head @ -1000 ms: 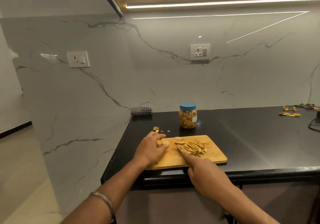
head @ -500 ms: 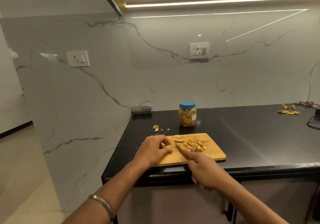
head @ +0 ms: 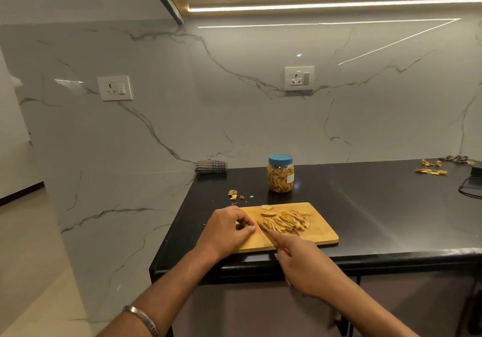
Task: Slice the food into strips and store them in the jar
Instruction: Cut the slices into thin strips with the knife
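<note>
Head view of a black table (head: 378, 206) set against a marble-patterned wall. A wooden cutting board (head: 318, 235) lies near the table's front edge, in the lower centre of the frame. On the board's middle and right part sits a heap of pale yellow food strips (head: 287, 220), with 2 loose slices (head: 268, 211) just beyond it toward the wall.

The left hand (head: 227, 229) rests on the board's left end, fingers curled inward with the fingertips (head: 249, 228) drawn together; this grip appears to pinch a small piece of food, though the piece itself is hidden beneath the fingers. A metal bangle (head: 142, 318) circles the left wrist, lower left of the frame.

The right hand (head: 302, 261) lies over the table's front edge, its grip wrapped round the handle of a knife (head: 266, 233). A sliver of red handle shows at the hand. The blade runs up and to the left across the board, its tip just beside the left fingertips and its edge at the near side of the strip heap.

Behind the board, centre frame, stands a clear jar (head: 280, 177) with a blue lid (head: 280, 159) on it, holding strips and standing well apart from both hands. Small scraps (head: 233, 194) lie on the table left of the jar. A folded checked cloth (head: 211, 166) sits at the table's far left corner. More peelings (head: 431, 171) lie at the far right. 2 wall sockets (head: 299, 78) are mounted above.
</note>
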